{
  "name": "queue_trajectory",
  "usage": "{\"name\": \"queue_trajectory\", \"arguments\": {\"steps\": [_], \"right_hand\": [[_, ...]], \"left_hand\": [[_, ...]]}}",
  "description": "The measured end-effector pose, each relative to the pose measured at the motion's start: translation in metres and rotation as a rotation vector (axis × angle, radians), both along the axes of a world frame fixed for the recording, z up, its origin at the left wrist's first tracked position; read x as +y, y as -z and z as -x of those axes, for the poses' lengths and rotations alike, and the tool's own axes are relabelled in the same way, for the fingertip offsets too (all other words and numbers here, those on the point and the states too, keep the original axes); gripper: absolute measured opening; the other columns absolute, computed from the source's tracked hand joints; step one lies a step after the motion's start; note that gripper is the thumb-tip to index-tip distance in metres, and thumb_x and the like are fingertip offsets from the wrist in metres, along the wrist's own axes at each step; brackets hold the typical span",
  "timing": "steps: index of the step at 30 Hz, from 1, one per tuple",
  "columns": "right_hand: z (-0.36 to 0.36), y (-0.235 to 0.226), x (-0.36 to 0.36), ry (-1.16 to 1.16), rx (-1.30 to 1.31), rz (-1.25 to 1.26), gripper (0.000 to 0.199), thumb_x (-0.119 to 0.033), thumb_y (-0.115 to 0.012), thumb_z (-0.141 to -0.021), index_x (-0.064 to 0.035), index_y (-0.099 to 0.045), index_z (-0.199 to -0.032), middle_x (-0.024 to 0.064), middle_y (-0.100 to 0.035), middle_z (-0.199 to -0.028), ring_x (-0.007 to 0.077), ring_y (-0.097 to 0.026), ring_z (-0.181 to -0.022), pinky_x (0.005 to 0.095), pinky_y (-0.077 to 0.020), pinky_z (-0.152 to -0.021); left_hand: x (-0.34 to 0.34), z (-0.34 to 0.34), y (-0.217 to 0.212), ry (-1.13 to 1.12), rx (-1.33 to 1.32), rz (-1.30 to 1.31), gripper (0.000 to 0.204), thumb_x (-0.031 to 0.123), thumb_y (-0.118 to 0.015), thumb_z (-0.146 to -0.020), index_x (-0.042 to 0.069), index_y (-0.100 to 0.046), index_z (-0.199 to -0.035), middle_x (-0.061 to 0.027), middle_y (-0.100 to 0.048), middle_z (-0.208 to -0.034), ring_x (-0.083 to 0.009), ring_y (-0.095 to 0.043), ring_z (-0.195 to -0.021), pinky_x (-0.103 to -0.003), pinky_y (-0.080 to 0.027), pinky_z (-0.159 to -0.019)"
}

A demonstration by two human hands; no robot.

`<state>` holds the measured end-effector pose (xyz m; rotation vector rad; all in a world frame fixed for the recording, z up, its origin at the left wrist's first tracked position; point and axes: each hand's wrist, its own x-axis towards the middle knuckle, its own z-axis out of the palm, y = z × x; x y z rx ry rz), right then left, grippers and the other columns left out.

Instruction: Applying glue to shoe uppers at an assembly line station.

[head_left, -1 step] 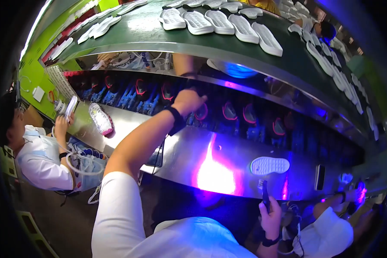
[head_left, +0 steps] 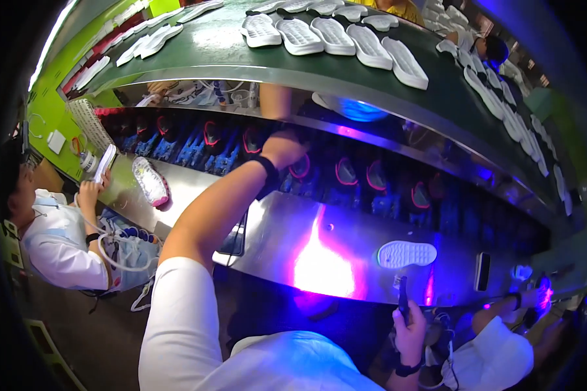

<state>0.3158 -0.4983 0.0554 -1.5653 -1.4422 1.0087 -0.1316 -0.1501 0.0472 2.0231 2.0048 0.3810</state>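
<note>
My left hand (head_left: 284,149) reaches forward over a dark row of shoe uppers with pink-red edging. Its fingers are lost in shadow and blur beside an upper (head_left: 299,165), so whether they touch it is unclear. Low on the right, my right hand (head_left: 410,326) is closed around the dark handle of a brush (head_left: 403,296). The pale bristle end points away from me, just short of a white shoe sole (head_left: 407,254). That sole lies on the metal table (head_left: 267,241), its treaded face up.
White soles (head_left: 332,36) line the green conveyor (head_left: 222,39) above the row. A dark phone (head_left: 482,272) lies to the right of the sole. A wrapped shoe (head_left: 150,182) rests on the left. Co-workers (head_left: 65,238) sit on both sides. Purple light glares off the metal.
My left hand has shifted slightly, and its fingers show less against the dark row. The whole view has moved a little. My right hand still holds the brush near the sole.
</note>
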Motion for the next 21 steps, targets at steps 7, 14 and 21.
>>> {"name": "queue_trajectory", "arguments": {"steps": [7, 14, 21], "right_hand": [[0.005, 0.007, 0.007, 0.173, 0.122, 0.154, 0.030, -0.009, -0.066, -0.100, -0.0010, -0.060, -0.128, 0.0008, -0.067, -0.089, 0.0036, -0.052, -0.062, 0.0200, -0.0395, -0.052], [-0.014, 0.019, 0.021, 0.108, 0.149, 0.154, 0.031, -0.006, -0.065, -0.099, -0.0004, -0.060, -0.129, 0.0015, -0.067, -0.089, 0.0045, -0.053, -0.063, 0.0209, -0.0408, -0.054], [-0.043, 0.013, 0.037, 0.102, 0.213, 0.124, 0.028, -0.006, -0.068, -0.098, 0.0004, -0.064, -0.124, 0.0005, -0.068, -0.087, 0.0059, -0.057, -0.070, 0.0231, -0.0468, -0.063]], "left_hand": [[0.090, -0.005, 0.059, -0.170, 0.338, 0.205, 0.040, 0.038, -0.058, -0.098, 0.011, -0.072, -0.125, -0.0141, -0.074, -0.121, -0.0335, -0.072, -0.110, -0.055, -0.057, -0.083], [0.072, -0.143, 0.055, -0.175, 0.132, -0.005, 0.033, 0.037, -0.061, -0.094, 0.016, -0.078, -0.112, -0.0093, -0.077, -0.113, -0.0325, -0.075, -0.104, -0.052, -0.059, -0.080], [0.052, -0.149, 0.012, -0.206, 0.036, 0.129, 0.051, 0.051, -0.059, -0.089, 0.008, -0.077, -0.111, -0.0206, -0.075, -0.111, -0.0385, -0.072, -0.105, -0.049, -0.058, -0.088]]}}
